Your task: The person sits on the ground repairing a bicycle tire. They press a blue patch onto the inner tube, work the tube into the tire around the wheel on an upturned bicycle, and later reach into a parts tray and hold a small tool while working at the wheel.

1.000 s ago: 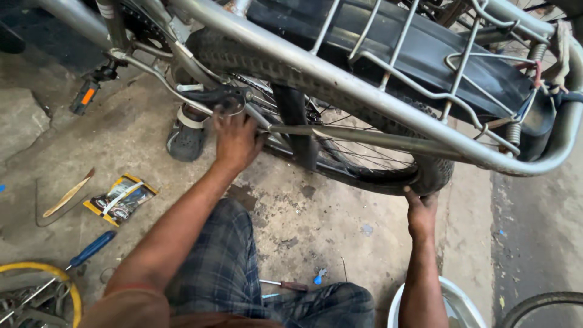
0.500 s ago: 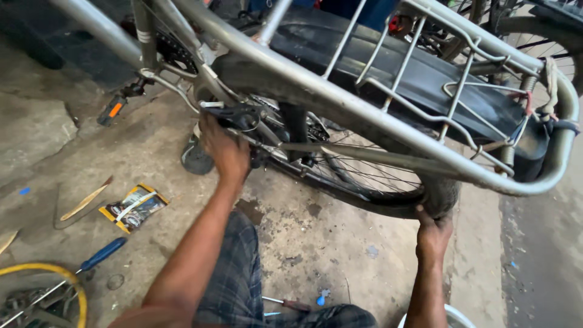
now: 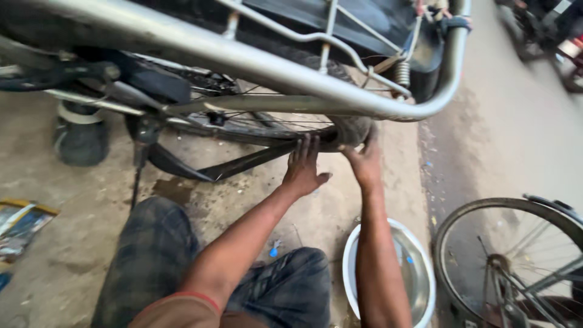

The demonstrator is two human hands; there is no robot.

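Observation:
A bicycle stands in front of me, its rear wheel (image 3: 267,124) low over the concrete floor. My left hand (image 3: 302,169) reaches up to the bottom of the black tyre (image 3: 349,130), fingers hooked over its edge and thumb out to the right. My right hand (image 3: 366,163) grips the same stretch of tyre just to the right, fingers curled around it. A flat black rubber strip (image 3: 237,165) hangs out of the wheel to the left of my hands. My knees in checked cloth (image 3: 152,255) sit below.
The silver carrier rack (image 3: 273,61) arches over the wheel. A white basin (image 3: 351,267) stands under my right forearm. Another bicycle wheel (image 3: 461,225) is at the right. A dark round tub (image 3: 82,140) and a printed packet (image 3: 21,225) lie to the left.
My left hand left the frame near the chain area and moved right to the tyre beside my right hand. My view swung right and closer to the wheel's rear.

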